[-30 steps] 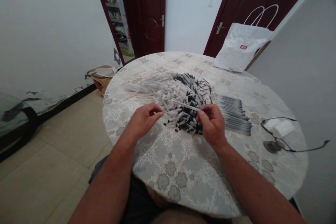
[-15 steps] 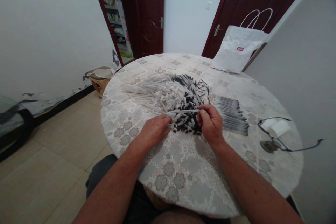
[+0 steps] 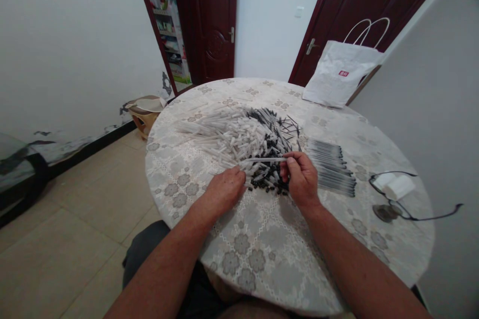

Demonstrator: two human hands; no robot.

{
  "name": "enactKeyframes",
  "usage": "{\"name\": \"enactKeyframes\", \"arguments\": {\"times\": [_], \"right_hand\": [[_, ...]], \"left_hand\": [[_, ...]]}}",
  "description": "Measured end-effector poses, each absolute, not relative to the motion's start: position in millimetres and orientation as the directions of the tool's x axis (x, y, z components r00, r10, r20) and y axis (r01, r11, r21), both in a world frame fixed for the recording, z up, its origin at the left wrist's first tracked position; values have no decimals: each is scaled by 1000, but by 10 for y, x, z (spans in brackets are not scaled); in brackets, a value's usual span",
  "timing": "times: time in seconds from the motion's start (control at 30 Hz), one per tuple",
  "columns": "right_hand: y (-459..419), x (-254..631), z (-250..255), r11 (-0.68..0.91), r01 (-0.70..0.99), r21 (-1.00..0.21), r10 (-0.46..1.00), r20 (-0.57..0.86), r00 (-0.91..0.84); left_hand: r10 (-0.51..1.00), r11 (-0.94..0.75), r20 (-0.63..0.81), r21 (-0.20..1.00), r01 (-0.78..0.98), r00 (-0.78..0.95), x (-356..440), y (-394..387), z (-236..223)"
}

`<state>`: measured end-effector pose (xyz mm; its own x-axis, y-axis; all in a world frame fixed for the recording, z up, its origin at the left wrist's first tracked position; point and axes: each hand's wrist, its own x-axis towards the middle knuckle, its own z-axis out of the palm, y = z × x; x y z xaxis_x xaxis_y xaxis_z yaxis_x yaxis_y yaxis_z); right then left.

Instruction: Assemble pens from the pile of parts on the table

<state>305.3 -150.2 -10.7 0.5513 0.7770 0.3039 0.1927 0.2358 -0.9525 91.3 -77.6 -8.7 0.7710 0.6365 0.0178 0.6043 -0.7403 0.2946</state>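
Observation:
My right hand [image 3: 301, 180] pinches the right end of a slim translucent pen barrel [image 3: 266, 159], held level above the pile. My left hand [image 3: 225, 188] is closed near the barrel's other end, at the pile's front edge; what its fingers hold, if anything, is hidden. Under and beyond the hands lie many whitish pen barrels [image 3: 202, 128], short white pieces [image 3: 239, 135] and small black plugs [image 3: 258, 183]. Thin dark refills [image 3: 290, 125] are heaped behind. A row of pens [image 3: 331, 164] with dark inner lines lies right of my right hand.
The round table has a patterned cloth [image 3: 258, 279]. Eyeglasses [image 3: 411, 217], white rolls [image 3: 399, 187] and a small dark round object [image 3: 385, 213] lie at the right. A white paper bag [image 3: 339, 75] stands at the back right. A stool [image 3: 144, 114] is by the left wall.
Both hands stay almost in place, with the barrel still in the right hand. The fingers of my left hand have curled in more. The whole view has shifted slightly.

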Motion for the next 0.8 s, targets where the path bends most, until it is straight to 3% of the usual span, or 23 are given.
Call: {"name": "enactKeyframes", "arguments": {"times": [0.13, 0.27, 0.37, 0.47, 0.53, 0.63, 0.8], "right_hand": [[-1484, 3077, -110, 256, 110, -960, 774, 272, 572], [-1463, 3111, -135, 275, 4, -962, 774, 224, 592], [-1458, 3112, -145, 275, -31, -961, 794, 209, 570], [-1477, 3071, -139, 264, 7, -965, 818, 227, 528], [-1506, 3020, -131, 261, 42, -964, 837, 248, 488], [-1565, 2925, -123, 249, 101, -963, 873, 268, 407], [-1641, 2811, -118, 244, 180, -953, 897, 293, 332]], "left_hand": [[616, -742, 30, 358, 567, 787, 824, -770, -25], [641, -647, 93, 600, 471, 762, 682, -688, 83], [755, -452, 143, 821, 349, 640, 601, -589, 177], [891, -183, 105, 974, 136, 442, 563, -508, 247], [933, -15, 46, 996, -88, 357, 562, -483, 270], [937, 177, -44, 915, -362, 345, 580, -479, 278], [927, 274, -92, 827, -491, 363, 605, -483, 263]]}}
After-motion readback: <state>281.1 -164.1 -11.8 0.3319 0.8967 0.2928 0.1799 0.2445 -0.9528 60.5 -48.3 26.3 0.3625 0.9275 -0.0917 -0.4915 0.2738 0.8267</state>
